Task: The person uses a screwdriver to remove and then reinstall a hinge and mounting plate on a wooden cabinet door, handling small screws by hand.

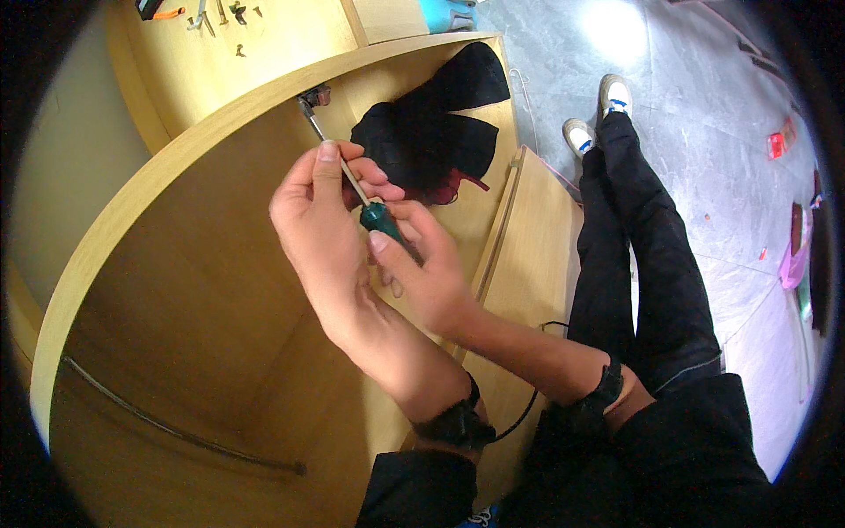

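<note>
My left hand (pixel 321 207) pinches the metal shaft of a screwdriver (pixel 349 173) between thumb and fingers. Just below it, my right hand (pixel 422 273) grips the green handle (pixel 378 220). The screwdriver's tip is at a small metal fitting (pixel 319 97) under the inner edge of the wooden cabinet's rim (pixel 176 132); whether it is seated in a screw is too small to tell. Dark cloth or padding (pixel 440 145) lies inside the cabinet beyond my hands.
Screws and metal pieces (pixel 224 22) lie on the upper wooden surface. A metal rail (pixel 185 434) crosses the cabinet's lower left. A wooden panel (pixel 528 238) stands beside my legs (pixel 651 273), which stretch over the tiled floor (pixel 704 132). A pink bag (pixel 792 260) lies right.
</note>
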`<state>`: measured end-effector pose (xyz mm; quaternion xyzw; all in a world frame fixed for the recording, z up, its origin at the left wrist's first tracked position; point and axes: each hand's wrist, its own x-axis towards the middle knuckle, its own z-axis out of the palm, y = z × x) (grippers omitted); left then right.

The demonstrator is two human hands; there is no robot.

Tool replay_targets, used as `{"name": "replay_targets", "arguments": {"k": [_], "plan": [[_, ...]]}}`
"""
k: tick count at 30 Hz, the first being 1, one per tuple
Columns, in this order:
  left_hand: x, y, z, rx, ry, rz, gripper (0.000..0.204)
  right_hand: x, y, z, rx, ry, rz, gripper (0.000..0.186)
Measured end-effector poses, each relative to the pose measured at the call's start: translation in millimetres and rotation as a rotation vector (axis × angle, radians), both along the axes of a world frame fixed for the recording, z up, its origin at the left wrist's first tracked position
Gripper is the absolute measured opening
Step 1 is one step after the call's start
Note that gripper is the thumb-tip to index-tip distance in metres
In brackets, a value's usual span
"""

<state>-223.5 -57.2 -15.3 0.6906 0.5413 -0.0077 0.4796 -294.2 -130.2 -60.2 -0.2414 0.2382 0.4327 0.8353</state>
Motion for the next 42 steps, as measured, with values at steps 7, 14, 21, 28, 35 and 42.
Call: {"name": "replay_targets", "arguments": {"k": [7,14,21,28,35,42], "plan": [[0.8,3.0,6.0,-0.035,0.029,-0.042,0.026,13.6,-13.3,-3.5,0.215,0.182,0.203,0.024],[6.7,8.2,6.9,-0.05,0.008,-0.053,0.022,-1.4,-1.5,-31.9,0.984,0.733,0.099,0.04],[6.7,7.5,6.1,-0.023,0.056,-0.065,0.022,-1.7,-1.3,9.3,-0.341,-0.305,0.068,0.02],[7.5,5.3,10.4,-0.1,0.009,-0.082,0.022,11.8,-16.4,-27.5,0.765,0.512,0.151,0.029],[9.4,12.5,8.6,-0.005,0.093,-0.133,0.018,9.7,-3.8,-13.5,0.611,0.415,0.117,0.03],[14.3,11.7,8.1,-0.033,0.122,-0.144,0.021,13.7,-2.2,6.3,-0.247,-0.171,0.142,0.022]]}}
